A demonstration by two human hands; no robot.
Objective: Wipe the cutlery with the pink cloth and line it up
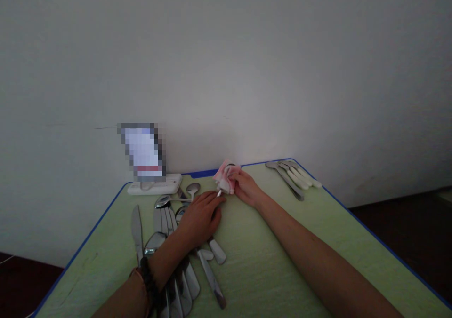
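My right hand [247,187] is closed around a pink cloth [223,176] wrapped over the bowl end of a metal utensil near the table's far edge. My left hand [201,217] rests palm down, its fingertips pinching that utensil's handle [219,193]. A dark bead bracelet sits on my left wrist. Under and around my left forearm lies a heap of several spoons and knives [183,266].
A green table with a blue rim [370,235] stands against a white wall. Several utensils with white handles [294,174] lie at the far right corner. A white block [155,186] with a blurred screen propped on it stands at the far left.
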